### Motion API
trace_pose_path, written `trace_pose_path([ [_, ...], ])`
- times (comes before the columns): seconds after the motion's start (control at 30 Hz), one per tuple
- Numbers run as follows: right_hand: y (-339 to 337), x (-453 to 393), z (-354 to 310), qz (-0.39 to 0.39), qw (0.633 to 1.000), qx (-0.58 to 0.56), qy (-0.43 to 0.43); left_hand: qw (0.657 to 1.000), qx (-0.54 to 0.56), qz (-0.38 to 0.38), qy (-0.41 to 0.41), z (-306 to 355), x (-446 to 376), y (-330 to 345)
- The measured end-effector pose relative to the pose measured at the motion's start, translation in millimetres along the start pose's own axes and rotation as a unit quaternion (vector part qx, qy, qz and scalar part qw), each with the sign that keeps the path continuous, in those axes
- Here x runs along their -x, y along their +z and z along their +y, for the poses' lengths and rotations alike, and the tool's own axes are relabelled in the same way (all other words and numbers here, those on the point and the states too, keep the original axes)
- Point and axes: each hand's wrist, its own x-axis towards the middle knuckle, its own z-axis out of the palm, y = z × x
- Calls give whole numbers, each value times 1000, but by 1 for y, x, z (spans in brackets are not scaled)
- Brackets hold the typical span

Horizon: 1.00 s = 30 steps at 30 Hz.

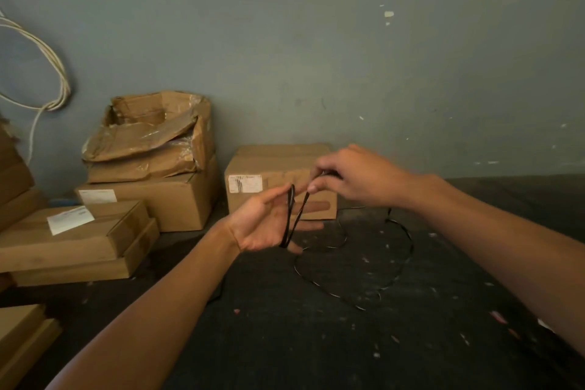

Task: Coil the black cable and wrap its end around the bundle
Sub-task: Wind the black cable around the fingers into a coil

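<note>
A thin black cable (pixel 399 266) lies in loose curves on the dark floor, right of centre. My left hand (pixel 269 225) is held palm up with straight fingers, and a few loops of the cable (pixel 289 215) are wound across its palm. My right hand (pixel 354 177) is just up and right of it. Its thumb and fingers pinch the cable strand that rises from the loops. The rest of the cable trails from my right hand down to the floor.
A cardboard box (pixel 278 168) stands against the grey wall right behind my hands. More boxes (pixel 148 149) are stacked at the left, and flat ones (pixel 72 241) nearer me. A white rope (pixel 53 73) hangs on the wall at far left. Debris speckles the floor.
</note>
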Motion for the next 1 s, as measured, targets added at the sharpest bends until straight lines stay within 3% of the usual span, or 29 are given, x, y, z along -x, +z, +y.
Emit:
trace_pose_path([
  [0.2,-13,-10,23,10,999,4,30,994,-12,-95,-48,-6,-3,26],
  [0.6,21,18,49,55,981,-175,54,972,24,-232,7,19,0,55],
  [0.73,58,33,49,16,974,-205,100,971,25,-235,31,31,-1,62],
  [0.83,96,47,38,38,973,-200,106,969,30,-239,49,39,-1,64],
  [1.0,147,66,15,-30,977,-172,123,975,20,-212,70,53,1,64],
])
